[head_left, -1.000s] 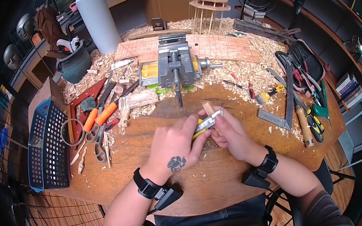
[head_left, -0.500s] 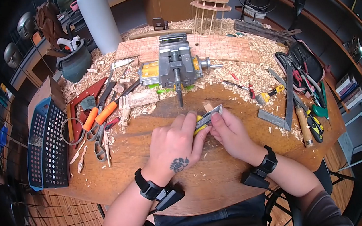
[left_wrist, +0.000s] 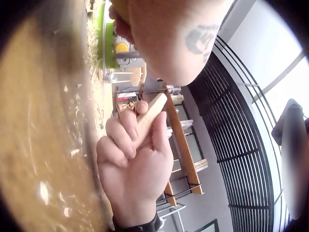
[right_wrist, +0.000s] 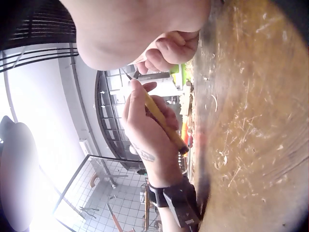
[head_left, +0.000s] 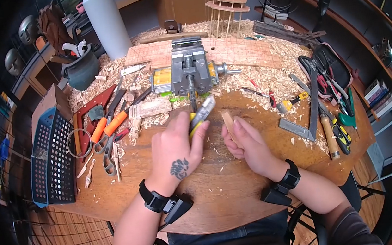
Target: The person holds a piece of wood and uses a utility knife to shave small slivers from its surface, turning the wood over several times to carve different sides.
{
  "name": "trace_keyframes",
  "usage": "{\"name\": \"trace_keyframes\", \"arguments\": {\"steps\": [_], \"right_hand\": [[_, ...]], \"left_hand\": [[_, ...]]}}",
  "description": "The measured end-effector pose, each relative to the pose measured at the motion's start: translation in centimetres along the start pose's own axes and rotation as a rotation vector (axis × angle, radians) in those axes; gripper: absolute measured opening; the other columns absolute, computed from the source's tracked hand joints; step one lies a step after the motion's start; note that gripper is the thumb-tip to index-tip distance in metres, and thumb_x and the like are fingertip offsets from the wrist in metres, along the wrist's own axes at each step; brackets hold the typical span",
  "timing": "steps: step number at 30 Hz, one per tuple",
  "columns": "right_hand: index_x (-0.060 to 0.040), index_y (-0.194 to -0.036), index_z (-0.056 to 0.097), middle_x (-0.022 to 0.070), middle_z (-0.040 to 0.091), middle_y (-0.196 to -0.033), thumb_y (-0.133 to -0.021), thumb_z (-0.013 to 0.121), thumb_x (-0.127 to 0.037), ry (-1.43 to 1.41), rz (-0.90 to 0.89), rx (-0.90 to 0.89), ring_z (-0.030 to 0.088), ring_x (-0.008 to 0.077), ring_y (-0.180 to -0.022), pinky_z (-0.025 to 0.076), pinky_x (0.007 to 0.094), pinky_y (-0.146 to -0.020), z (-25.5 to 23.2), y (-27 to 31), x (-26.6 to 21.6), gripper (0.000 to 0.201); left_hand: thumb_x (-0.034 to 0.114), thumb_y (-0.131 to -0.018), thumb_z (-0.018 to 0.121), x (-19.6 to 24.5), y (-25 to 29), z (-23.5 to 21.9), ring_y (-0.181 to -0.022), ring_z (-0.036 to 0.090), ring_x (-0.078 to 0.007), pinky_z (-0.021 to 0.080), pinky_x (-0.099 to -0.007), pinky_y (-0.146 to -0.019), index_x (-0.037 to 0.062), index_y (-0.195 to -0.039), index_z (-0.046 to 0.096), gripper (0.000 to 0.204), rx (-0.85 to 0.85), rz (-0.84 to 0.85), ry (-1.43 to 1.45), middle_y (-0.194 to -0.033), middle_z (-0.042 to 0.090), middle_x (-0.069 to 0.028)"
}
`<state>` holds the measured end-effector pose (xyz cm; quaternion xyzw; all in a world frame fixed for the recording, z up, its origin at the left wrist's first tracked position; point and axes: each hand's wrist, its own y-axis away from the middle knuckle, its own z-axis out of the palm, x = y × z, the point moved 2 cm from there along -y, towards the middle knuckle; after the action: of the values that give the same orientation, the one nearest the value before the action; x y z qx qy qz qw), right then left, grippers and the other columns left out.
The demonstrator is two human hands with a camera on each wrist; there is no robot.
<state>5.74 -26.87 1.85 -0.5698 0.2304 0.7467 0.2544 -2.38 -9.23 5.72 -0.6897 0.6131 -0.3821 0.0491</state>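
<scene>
My left hand (head_left: 172,149) grips a yellow and grey utility knife (head_left: 202,114), its blade end pointing away from me. In the right wrist view the knife's yellow handle (right_wrist: 166,126) runs through the curled fingers. To the right, my right hand (head_left: 253,147) pinches a small wooden stick (head_left: 229,123) between thumb and fingers. From the left wrist, the pale stick (left_wrist: 150,118) shows sticking out past the thumb, its lower part hidden in the palm. Knife and stick stand apart above the wooden table (head_left: 224,201).
A metal vise (head_left: 190,70) stands ahead among wood shavings. Orange-handled tools (head_left: 115,123), scissors (head_left: 108,156) and a perforated basket (head_left: 51,163) lie on the left. To the right are a metal square (head_left: 303,127), a scraper (head_left: 293,103) and a tool pouch (head_left: 332,66).
The left hand has drawn the knife away from the stick, to the left and slightly forward, turning it. The right hand stays nearly in place, and more of the stick now shows.
</scene>
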Motion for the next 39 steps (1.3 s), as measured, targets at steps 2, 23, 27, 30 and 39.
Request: {"name": "trace_keyframes", "arguments": {"steps": [2,23,27,30,39], "right_hand": [[-0.0106,-0.115,0.055,-0.0053,0.044,-0.080,-0.115,0.033,-0.049,0.046,-0.069,0.014,0.034,0.0033,-0.062,0.030,0.0194,-0.056,0.3,-0.2,0.1,0.045],[-0.0070,-0.110,0.060,-0.0065,0.051,-0.080,-0.113,0.051,-0.037,0.193,-0.194,0.089,0.044,0.0019,-0.068,0.037,0.0212,-0.058,-0.4,-0.8,1.1,0.031],[-0.0058,-0.109,0.061,-0.0069,0.051,-0.078,-0.112,0.053,-0.038,0.185,-0.173,0.089,0.045,0.0025,-0.069,0.039,0.0228,-0.059,-0.6,-0.8,0.9,0.033],[-0.0057,-0.109,0.062,-0.0076,0.050,-0.076,-0.112,0.053,-0.039,0.324,-0.121,0.115,0.045,0.0022,-0.070,0.038,0.0228,-0.059,-0.6,-0.2,0.7,0.035],[-0.0093,-0.122,0.053,-0.0048,0.042,-0.082,-0.115,0.037,-0.042,0.039,-0.067,-0.036,0.034,0.0041,-0.066,0.030,0.0207,-0.058,-0.3,-0.3,0.7,0.037]], "left_hand": [[0.028,-0.096,0.072,0.6,0.2,0.1,-0.078,0.069,-0.0434,0.054,-0.0478,-0.065,0.0009,-0.106,0.065,0.030,-0.051,0.037,0.099,-0.086,0.069,-0.0229],[0.029,-0.092,0.076,1.4,1.0,0.7,-0.068,0.069,-0.0396,0.054,-0.0460,-0.059,0.0026,-0.107,0.066,0.031,-0.154,0.183,-0.003,-0.082,0.070,-0.0190],[0.029,-0.095,0.074,1.5,0.9,0.6,-0.070,0.069,-0.0411,0.054,-0.0465,-0.059,0.0020,-0.104,0.064,0.030,-0.088,0.094,0.016,-0.081,0.068,-0.0205],[0.029,-0.098,0.071,0.6,0.1,-0.1,-0.071,0.068,-0.0432,0.053,-0.0487,-0.060,0.0013,-0.102,0.063,0.030,-0.009,-0.042,-0.014,-0.079,0.067,-0.0221],[0.028,-0.094,0.073,0.7,0.5,0.3,-0.076,0.070,-0.0421,0.055,-0.0464,-0.064,0.0014,-0.106,0.065,0.030,-0.100,0.084,0.044,-0.083,0.069,-0.0218]]}}
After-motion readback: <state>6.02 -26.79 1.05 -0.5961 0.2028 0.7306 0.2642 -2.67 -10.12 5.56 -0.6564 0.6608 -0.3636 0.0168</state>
